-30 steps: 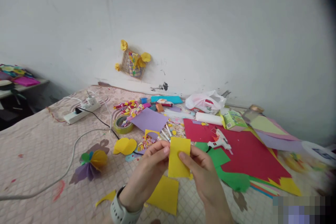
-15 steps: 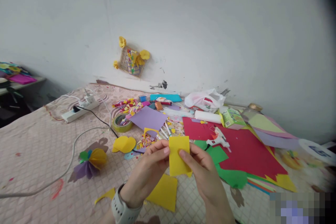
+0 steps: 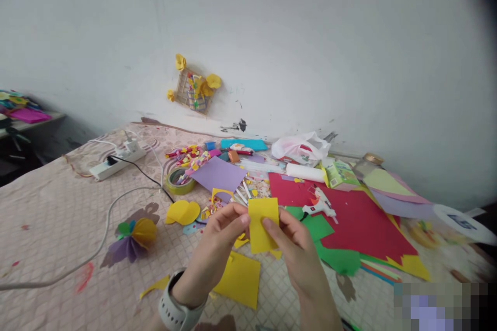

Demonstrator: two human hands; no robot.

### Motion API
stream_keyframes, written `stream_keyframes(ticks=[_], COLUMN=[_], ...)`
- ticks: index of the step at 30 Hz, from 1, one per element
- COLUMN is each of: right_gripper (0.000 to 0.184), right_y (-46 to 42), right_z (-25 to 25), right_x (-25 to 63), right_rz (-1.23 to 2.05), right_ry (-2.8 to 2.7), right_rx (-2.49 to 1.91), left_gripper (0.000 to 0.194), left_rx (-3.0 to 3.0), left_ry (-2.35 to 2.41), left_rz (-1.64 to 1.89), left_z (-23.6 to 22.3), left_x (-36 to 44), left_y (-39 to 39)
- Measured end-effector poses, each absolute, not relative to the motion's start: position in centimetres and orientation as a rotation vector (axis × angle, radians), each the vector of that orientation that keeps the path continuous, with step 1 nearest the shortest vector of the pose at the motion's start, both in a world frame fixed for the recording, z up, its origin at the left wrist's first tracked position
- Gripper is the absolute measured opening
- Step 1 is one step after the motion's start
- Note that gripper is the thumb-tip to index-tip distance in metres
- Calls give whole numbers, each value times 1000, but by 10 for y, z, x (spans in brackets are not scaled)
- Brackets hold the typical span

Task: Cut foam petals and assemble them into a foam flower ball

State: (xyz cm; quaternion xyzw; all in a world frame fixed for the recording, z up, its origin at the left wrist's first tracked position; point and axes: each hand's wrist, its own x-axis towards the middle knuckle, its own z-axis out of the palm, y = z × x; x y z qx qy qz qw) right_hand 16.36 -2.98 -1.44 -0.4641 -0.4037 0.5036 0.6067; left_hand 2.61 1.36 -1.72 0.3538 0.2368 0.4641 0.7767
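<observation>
A small yellow paper rectangle (image 3: 259, 240) is held upright in front of me between both hands. My left hand (image 3: 225, 235), with a pale watch on the wrist, pinches its left edge. At the right side my right hand (image 3: 293, 240) grips it, thumb flat on the face and fingers behind. Whether the paper is folded in layers I cannot tell. Below it on the table lies a yellow paper sheet (image 3: 243, 282). Left of my hands are some rounded yellow paper pieces (image 3: 182, 213) and a purple-and-yellow paper flower (image 3: 134, 238).
Red paper (image 3: 361, 222) with a glue gun (image 3: 321, 206) on it lies right, beside green paper pieces (image 3: 337, 259). A roll of tape (image 3: 179, 181) and purple paper (image 3: 219, 176) lie behind. A power strip (image 3: 116, 163) trails cables across the left. A plastic bag (image 3: 301, 147) sits near the wall.
The hands still hold the yellow paper, which has risen very slightly. The whole view has shifted a little; nothing has been let go or picked up.
</observation>
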Motion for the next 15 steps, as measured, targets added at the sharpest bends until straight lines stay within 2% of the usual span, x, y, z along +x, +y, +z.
stream_keyframes(ticks=[9, 15], right_gripper=[22, 24], right_y=[-30, -31], right_z=[-15, -14], right_x=[164, 164], right_rz=[1118, 1119], right_ry=[-918, -936], right_rx=[-1085, -1085], left_gripper=[15, 18], left_rx=[736, 678], left_ry=[476, 480], left_rz=[926, 912], left_z=[-20, -19], left_x=[25, 26], left_y=[13, 15])
